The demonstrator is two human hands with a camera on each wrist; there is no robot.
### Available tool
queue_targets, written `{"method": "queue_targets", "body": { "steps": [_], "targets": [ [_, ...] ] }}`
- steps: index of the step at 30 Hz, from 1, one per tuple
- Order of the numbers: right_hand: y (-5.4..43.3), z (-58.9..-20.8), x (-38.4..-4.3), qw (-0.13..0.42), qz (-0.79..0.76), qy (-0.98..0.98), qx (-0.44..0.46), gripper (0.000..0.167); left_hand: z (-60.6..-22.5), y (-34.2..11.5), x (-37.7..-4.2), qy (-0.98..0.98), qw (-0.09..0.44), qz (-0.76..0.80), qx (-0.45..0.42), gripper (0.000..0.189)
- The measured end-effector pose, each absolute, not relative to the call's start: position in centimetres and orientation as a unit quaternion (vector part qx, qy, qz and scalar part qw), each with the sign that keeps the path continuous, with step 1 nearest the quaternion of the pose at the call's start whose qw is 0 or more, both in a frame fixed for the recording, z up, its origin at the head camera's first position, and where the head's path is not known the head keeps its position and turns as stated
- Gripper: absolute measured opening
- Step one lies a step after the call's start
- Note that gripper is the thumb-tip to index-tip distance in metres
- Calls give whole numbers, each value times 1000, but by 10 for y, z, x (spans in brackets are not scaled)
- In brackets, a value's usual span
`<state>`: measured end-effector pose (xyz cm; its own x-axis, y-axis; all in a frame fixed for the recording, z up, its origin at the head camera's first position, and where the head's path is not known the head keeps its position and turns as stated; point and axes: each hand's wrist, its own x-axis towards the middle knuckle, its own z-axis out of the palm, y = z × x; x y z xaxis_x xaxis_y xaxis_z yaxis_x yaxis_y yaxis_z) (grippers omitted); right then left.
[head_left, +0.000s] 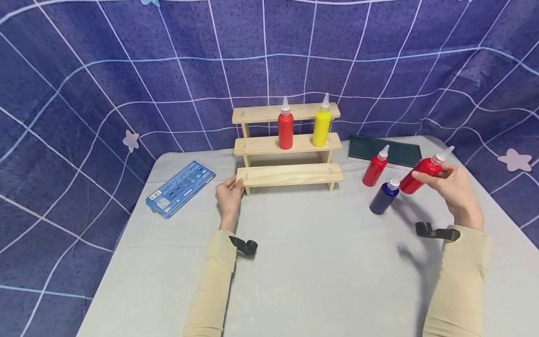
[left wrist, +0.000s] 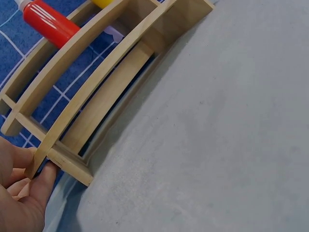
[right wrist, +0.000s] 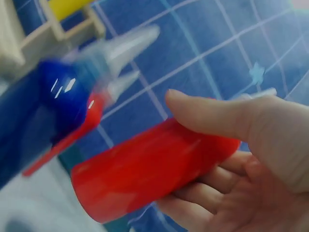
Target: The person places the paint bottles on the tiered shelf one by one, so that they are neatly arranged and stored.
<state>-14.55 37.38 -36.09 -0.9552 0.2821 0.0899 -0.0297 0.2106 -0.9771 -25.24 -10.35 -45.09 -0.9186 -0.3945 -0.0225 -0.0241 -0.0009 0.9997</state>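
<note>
My right hand (head_left: 456, 189) grips a red squeeze bottle (right wrist: 154, 169) with a pointed nozzle, thumb on one side and fingers on the other; the bottle is tilted. Just left of it stand a dark blue bottle (head_left: 383, 199) and another red bottle (head_left: 374, 171). At the wooden three-tier shelf (head_left: 290, 175), my left hand (head_left: 229, 194) pinches the left end of the lowest step, as the left wrist view shows. On the middle step stand a red bottle (head_left: 285, 131) and a yellow bottle (head_left: 322, 127), both upright with their nozzles up.
A blue printed box (head_left: 181, 188) lies left of the shelf. Behind the bottles on the right lies a dark flat panel (head_left: 383, 150) with a pale edge. Blue gridded cloth (head_left: 189, 79) hangs behind the grey-covered table (head_left: 303, 262).
</note>
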Motion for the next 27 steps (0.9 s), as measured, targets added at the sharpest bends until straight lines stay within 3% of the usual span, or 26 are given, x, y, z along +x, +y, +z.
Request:
{"method": "queue_targets", "body": {
  "steps": [16, 20, 27],
  "targets": [
    [339, -299, -149, 172, 577, -795, -74, 31, -451, -104, -253, -695, 131, -689, 159, 34],
    [319, -292, -152, 168, 576, -799, -43, 29, -450, -104, -253, -693, 130, -691, 161, 34],
    [284, -291, -161, 140, 547, -825, -1, 43, -452, -104, -253, -690, 127, -695, 154, 35]
  ]
}}
